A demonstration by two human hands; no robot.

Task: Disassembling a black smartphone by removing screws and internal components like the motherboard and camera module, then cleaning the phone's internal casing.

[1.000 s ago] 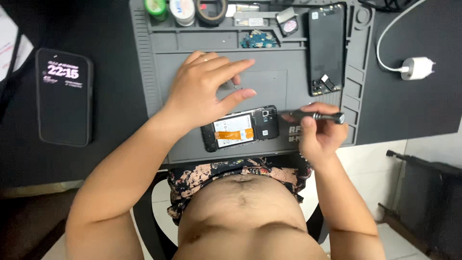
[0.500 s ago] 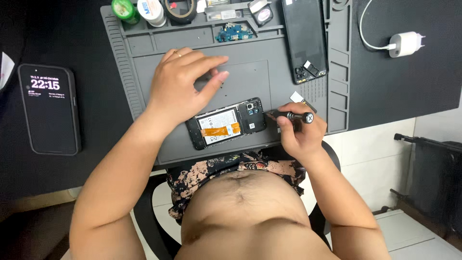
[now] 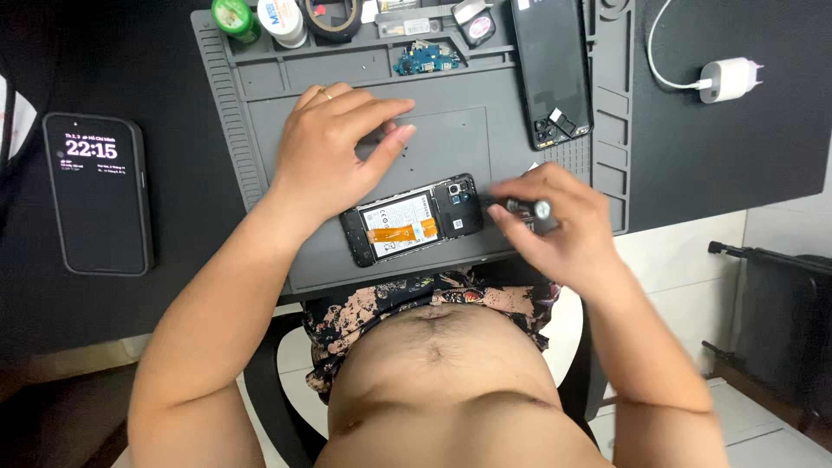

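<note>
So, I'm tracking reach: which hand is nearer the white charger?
Right. The right hand, holding a screwdriver, sits below-left of the charger; the left hand is farther left, by the opened phone.

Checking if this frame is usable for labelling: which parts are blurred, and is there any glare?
Head view: the right hand and the screwdriver it holds are motion-blurred; the left hand and the opened phone are sharp; lighting is even, without strong glare.
</note>
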